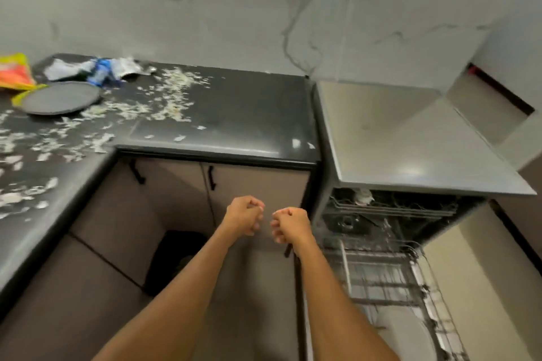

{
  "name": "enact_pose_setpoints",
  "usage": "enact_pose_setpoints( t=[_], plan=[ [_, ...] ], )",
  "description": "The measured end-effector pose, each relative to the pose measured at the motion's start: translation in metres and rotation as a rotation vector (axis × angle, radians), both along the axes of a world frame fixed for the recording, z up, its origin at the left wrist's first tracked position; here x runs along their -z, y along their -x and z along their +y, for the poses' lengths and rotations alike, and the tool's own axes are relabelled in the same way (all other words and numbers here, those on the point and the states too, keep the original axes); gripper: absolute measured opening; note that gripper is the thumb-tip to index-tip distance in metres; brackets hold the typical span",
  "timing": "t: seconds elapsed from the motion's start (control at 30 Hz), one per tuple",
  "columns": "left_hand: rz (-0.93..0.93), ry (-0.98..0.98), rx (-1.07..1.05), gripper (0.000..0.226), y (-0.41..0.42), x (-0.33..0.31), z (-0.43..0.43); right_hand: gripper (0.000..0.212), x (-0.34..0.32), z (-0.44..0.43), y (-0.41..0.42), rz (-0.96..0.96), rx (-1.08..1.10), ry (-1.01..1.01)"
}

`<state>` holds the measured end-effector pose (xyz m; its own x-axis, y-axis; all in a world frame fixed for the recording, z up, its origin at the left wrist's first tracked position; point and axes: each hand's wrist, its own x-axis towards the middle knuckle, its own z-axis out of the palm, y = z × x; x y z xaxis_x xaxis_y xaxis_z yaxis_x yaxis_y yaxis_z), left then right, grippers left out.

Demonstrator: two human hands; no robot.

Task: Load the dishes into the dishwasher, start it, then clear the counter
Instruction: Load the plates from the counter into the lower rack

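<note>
The dishwasher [410, 138] stands at the right with its door down and its lower rack [390, 278] pulled out; a white plate [407, 334] lies in that rack. A dark round plate [60, 97] rests on the black counter [234, 108] at the far left, amid scattered white scraps. My left hand [245, 215] and my right hand [289, 224] hover side by side in front of the cabinet doors, left of the dishwasher. Both have curled fingers and hold nothing.
An orange-yellow snack bag [14, 72] and crumpled blue-white wrappers [96, 69] lie at the counter's back left. Beige cabinet doors [255, 184] with black handles sit under the counter. A dark bin [173, 261] stands on the floor below my left arm.
</note>
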<state>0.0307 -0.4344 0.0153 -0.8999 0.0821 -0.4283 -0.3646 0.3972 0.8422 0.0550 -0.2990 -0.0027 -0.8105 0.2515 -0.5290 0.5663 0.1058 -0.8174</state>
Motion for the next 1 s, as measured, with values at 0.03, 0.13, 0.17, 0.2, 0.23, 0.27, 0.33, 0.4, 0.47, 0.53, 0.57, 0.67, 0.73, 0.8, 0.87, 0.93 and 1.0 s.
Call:
enact_pose_setpoints(
  t=[0.03, 0.13, 0.17, 0.2, 0.23, 0.27, 0.33, 0.4, 0.47, 0.53, 0.57, 0.67, 0.73, 0.8, 0.87, 0.93, 1.0],
  plan=[
    [0.004, -0.008, -0.034, 0.013, 0.001, -0.005, -0.028, 0.012, -0.004, -0.027, 0.007, 0.003, -0.034, 0.002],
    [0.047, -0.02, -0.112, 0.014, 0.01, -0.021, -0.09, 0.012, -0.017, -0.089, 0.03, 0.045, -0.113, 0.019],
    [0.07, -0.026, -0.154, 0.014, 0.015, -0.026, -0.113, 0.012, -0.022, -0.111, 0.041, 0.07, -0.147, 0.022],
    [0.094, -0.034, -0.197, 0.013, 0.021, -0.031, -0.134, 0.012, -0.028, -0.131, 0.052, 0.093, -0.177, 0.024],
    [0.109, -0.033, -0.236, 0.013, 0.027, -0.037, -0.15, 0.012, -0.034, -0.147, 0.062, 0.113, -0.206, 0.022],
    [0.128, -0.03, -0.285, 0.013, 0.033, -0.041, -0.17, 0.012, -0.039, -0.166, 0.073, 0.131, -0.247, 0.023],
    [0.152, -0.021, -0.369, 0.014, 0.043, -0.046, -0.204, 0.01, -0.045, -0.198, 0.093, 0.157, -0.308, 0.028],
    [0.165, -0.013, -0.444, 0.013, 0.053, -0.05, -0.231, 0.011, -0.049, -0.222, 0.112, 0.175, -0.342, 0.034],
    [0.179, -0.005, -0.515, 0.011, 0.067, -0.052, -0.254, 0.013, -0.051, -0.245, 0.134, 0.193, -0.367, 0.029],
    [0.195, 0.007, -0.572, 0.011, 0.084, -0.052, -0.274, 0.012, -0.052, -0.265, 0.16, 0.199, -0.39, 0.06],
    [0.196, 0.014, -0.594, 0.01, 0.09, -0.052, -0.283, 0.01, -0.053, -0.273, 0.171, 0.205, -0.404, 0.07],
    [0.199, 0.017, -0.681, 0.011, 0.11, -0.053, -0.308, 0.009, -0.057, -0.301, 0.205, 0.22, -0.503, 0.036],
    [0.205, 0.009, -0.73, 0.011, 0.12, -0.056, -0.322, 0.008, -0.063, -0.317, 0.224, 0.234, -0.56, 0.039],
    [0.214, 0.001, -0.789, 0.011, 0.129, -0.058, -0.338, 0.008, -0.069, -0.337, 0.242, 0.26, -0.62, 0.031],
    [0.205, -0.011, -0.852, 0.011, 0.135, -0.055, -0.357, 0.008, -0.069, -0.359, 0.256, 0.265, -0.673, 0.037],
    [0.193, -0.013, -0.901, 0.011, 0.141, -0.048, -0.375, 0.008, -0.065, -0.381, 0.265, 0.26, -0.713, 0.038],
    [0.178, -0.009, -0.929, 0.01, 0.149, -0.042, -0.394, 0.009, -0.059, -0.403, 0.276, 0.246, -0.744, 0.029]
  ],
)
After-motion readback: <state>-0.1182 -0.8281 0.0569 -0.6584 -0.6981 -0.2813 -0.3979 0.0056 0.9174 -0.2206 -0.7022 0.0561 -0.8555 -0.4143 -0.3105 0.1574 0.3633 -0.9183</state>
